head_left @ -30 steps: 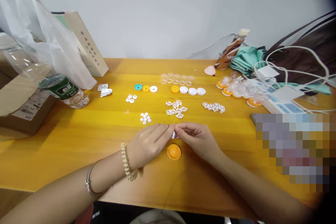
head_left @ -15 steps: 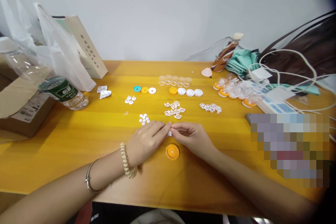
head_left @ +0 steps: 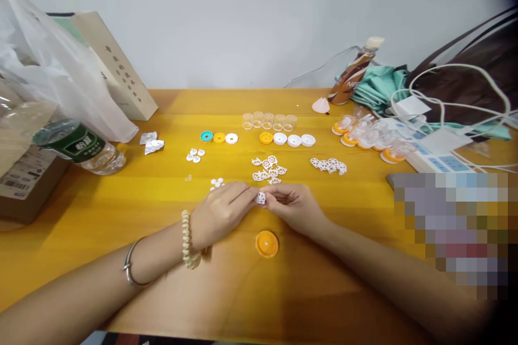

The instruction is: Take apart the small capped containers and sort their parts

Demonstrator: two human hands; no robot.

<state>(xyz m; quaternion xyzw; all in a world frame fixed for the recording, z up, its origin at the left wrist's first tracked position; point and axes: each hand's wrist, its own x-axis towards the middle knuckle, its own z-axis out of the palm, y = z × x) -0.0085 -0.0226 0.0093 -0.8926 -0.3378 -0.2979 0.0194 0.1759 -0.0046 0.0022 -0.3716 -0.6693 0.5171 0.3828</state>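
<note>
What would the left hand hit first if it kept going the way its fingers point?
The left hand points right, at the small white piece pinched between both hands; just past it are the right hand's fingertips. Depth is unclear, but they look to be touching already.

Bright, even room light falls from above, and the yellow table [head_left: 170, 215] shines with soft glare bands across its middle. Short, faint shadows lie under the forearms at the near edge. The corners darken and curve. A pixelated block [head_left: 453, 232] covers the right side.
</note>
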